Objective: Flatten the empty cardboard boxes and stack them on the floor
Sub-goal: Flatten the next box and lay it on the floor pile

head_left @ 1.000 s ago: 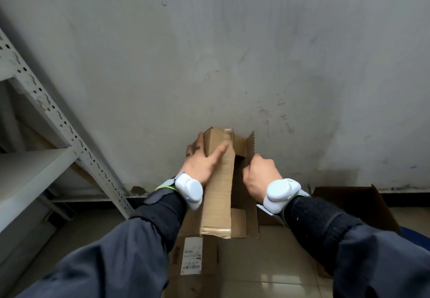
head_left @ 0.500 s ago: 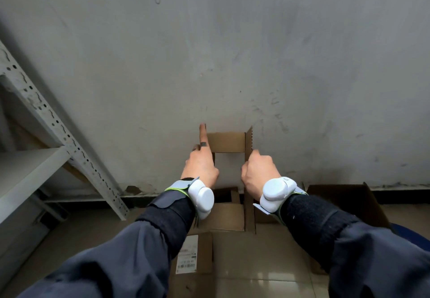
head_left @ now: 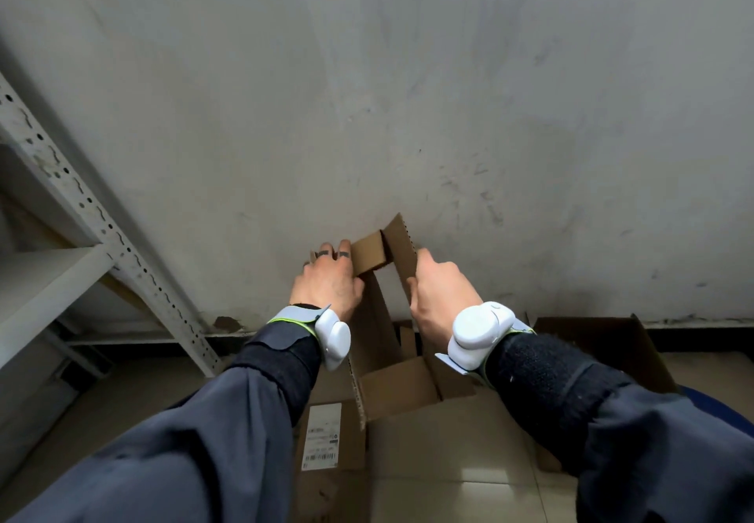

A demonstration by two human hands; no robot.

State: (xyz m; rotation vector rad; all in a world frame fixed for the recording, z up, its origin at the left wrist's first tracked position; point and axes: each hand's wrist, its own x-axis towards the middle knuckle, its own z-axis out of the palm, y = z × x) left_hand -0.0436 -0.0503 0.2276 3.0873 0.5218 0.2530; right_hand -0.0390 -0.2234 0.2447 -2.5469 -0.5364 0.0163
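A plain grey plaster wall [head_left: 408, 94] closes off the far side, meeting the pale tiled floor [head_left: 449, 477] at a dark skirting line. At the left, a white perforated-steel shelving rack [head_left: 85, 212] slants down to the floor, its upright foot near the left forearm. At the right, an open brown cardboard carton [head_left: 604, 339] stands against the wall, just beside the right sleeve, with a blue rounded object [head_left: 722, 410] at the frame edge. The open room lies between rack and carton, above the floor.

The small brown cardboard box [head_left: 379, 330] is held in the air in that gap, in front of the wall and clear of the floor. It is opened at both ends into a skewed sleeve. The far flaps lean rightward, one with a serrated edge, and the near flaps hang loose.

The left hand [head_left: 326, 285] holds the box's left wall, fingers fairly straight and slightly spread along its outside, thumb against the cardboard. The right hand [head_left: 438, 294] has its fingers curled round the right wall's edge, pinching it.

Below the box, a flattened brown cardboard sheet with a white barcode label [head_left: 347, 445] lies on the floor.
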